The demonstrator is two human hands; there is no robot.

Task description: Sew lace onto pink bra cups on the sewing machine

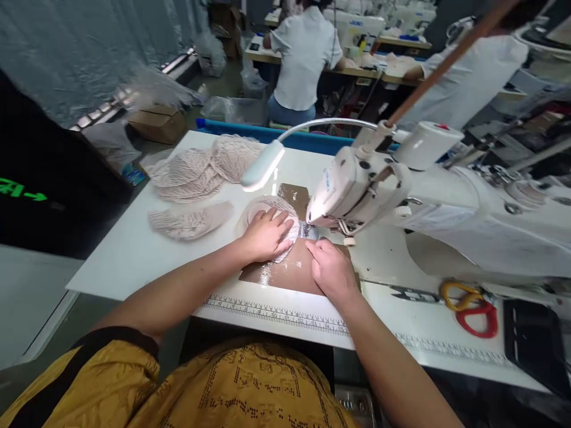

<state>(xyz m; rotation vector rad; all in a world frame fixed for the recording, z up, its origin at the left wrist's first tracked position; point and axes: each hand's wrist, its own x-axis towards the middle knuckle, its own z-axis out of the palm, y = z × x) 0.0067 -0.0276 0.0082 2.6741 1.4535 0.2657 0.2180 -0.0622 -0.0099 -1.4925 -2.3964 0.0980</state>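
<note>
My left hand (266, 235) lies flat with fingers stretched out on a pale pink lace cup piece (277, 209), pressing it to the table beside the needle of the white sewing machine (357, 190). My right hand (331, 270) rests just in front of the machine's presser foot on a brown taped patch (285, 274). Its fingers are curled under, pinching the near edge of the lace piece. The needle area is partly hidden under the machine head.
More lace cups are stacked at the table's far left (200, 169), and one lies alone (190, 221). A gooseneck lamp (263, 166) hangs over the work. Scissors with yellow and red handles (473, 306) lie right. A printed ruler (276, 312) runs along the front edge. Two people sew at benches behind.
</note>
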